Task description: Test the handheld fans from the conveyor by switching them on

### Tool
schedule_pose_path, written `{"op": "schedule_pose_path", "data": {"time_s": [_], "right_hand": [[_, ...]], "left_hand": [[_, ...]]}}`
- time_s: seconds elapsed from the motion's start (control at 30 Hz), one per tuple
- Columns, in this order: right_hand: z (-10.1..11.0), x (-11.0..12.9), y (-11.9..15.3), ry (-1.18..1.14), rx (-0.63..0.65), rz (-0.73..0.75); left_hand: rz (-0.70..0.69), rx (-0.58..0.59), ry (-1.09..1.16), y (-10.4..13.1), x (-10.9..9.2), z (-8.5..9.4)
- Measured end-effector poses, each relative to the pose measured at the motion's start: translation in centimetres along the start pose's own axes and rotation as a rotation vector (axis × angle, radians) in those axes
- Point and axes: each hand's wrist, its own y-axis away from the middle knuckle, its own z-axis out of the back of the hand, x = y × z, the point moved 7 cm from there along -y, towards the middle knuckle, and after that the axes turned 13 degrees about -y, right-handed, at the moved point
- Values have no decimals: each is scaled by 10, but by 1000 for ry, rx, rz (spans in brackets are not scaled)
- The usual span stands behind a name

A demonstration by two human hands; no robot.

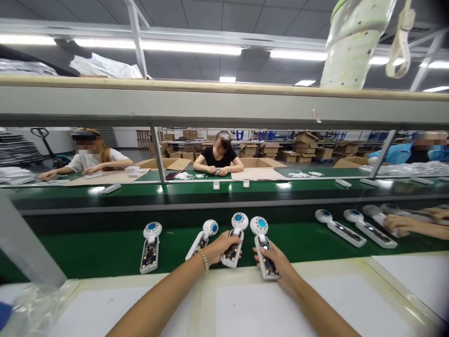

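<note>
The left hand pinched a white plastic handheld device with a round, blue-centred head, thumb across its open body and fingers curled beneath. The right hand gripped a second white device with a brighter blue centre, its thumb near the exposed dark circuit board (a bright spot showed there, whether lamp or reflection I could not tell). Both were held side by side, heads pointing away, near where the glossy green belt met the pale bench with white sheets.

A third open-bodied device lay tilted just beside the left hand, partly hidden by it, and another lay farther left, nearly upright in view. Two more rested to the right, near a co-worker's hand.

The likeliest trouble, as I judged it, was contact: the two round heads were close together, so turning either wrist inward could have knocked them and strained their narrow necks. The thumbs seemed a risk too, since pressure on the uncovered boards might have shifted a small part. The left hand, or its beaded bracelet, could have nudged the tilted device if drawn back low (it sat very near the wrist).
</note>
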Motion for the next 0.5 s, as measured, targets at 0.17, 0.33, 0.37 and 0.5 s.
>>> {"op": "schedule_pose_path", "data": {"time_s": [0.17, 0.33, 0.37, 0.5], "right_hand": [[-71, -44, 15, -368, 121, -120], [-116, -60, 24, -388, 273, -215], [-119, -61, 25, -378, 301, -212], [-121, -61, 24, -351, 349, -182]], "left_hand": [[-19, -80, 177, 67, 37, 34], [-106, -163, 341, 91, 63, 54], [-135, -161, 376, 91, 65, 55], [-180, -160, 422, 91, 69, 56]]}}
